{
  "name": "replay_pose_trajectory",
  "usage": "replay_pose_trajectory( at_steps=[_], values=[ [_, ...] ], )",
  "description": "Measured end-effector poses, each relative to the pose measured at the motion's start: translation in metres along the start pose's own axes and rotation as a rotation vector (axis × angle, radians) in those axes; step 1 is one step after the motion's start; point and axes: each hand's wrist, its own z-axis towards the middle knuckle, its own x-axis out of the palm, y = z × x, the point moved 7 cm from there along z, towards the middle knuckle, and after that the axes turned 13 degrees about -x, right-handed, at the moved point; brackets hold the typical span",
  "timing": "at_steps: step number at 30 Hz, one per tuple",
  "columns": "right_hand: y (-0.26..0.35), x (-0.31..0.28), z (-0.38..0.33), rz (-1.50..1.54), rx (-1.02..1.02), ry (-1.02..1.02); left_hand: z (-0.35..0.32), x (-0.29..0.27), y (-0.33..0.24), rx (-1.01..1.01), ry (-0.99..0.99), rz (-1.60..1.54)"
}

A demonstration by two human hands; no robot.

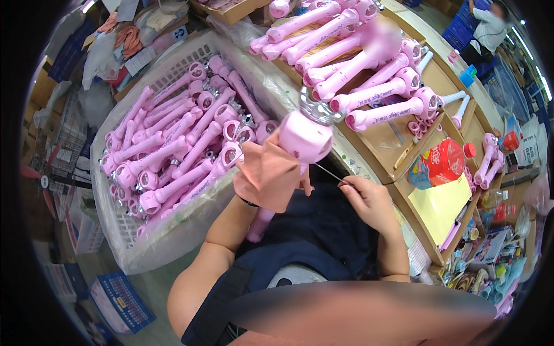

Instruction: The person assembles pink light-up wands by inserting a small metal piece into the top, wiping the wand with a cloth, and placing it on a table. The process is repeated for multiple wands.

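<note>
In front of my body, my left hand (249, 195) is wrapped in a salmon-coloured cloth (271, 170), so its fingers are mostly hidden. Through the cloth it grips a pink toy wand (309, 138), whose round head points up and away from me. A silver crown (317, 108) tops that head, and the pink handle slants down below the cloth. To the right, my right hand (367, 202) is closed in a pinch on a thin metal rod (330, 172). The rod's far tip reaches close to the underside of the wand's head.
At left stands a plastic-lined white crate (124, 245) heaped with pink wands (179, 135). More wands (375, 104) lie in rows on the workbench (369, 151). A red-labelled bottle (441, 164) and yellow paper (441, 202) are at right. A person (490, 29) is far off.
</note>
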Motion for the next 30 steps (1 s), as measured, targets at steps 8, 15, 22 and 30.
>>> replay_pose_trajectory(
  at_steps=[8, 15, 22, 30],
  values=[
    [-0.043, -0.059, 0.006, -0.819, -0.02, -0.37, -0.019, 0.017, -0.054, 0.281, 0.57, -0.534],
    [0.0, 0.118, -0.031, 0.608, 0.099, 0.194, -0.007, 0.033, -0.052, 0.306, 0.256, -0.509],
    [-0.026, 0.156, -0.048, 0.342, 0.32, -0.072, -0.001, 0.036, -0.043, 0.466, -0.184, 0.172],
    [-0.028, 0.159, -0.057, 0.519, 0.466, 0.021, 0.004, 0.04, -0.043, 0.414, -0.131, 0.187]
  ],
)
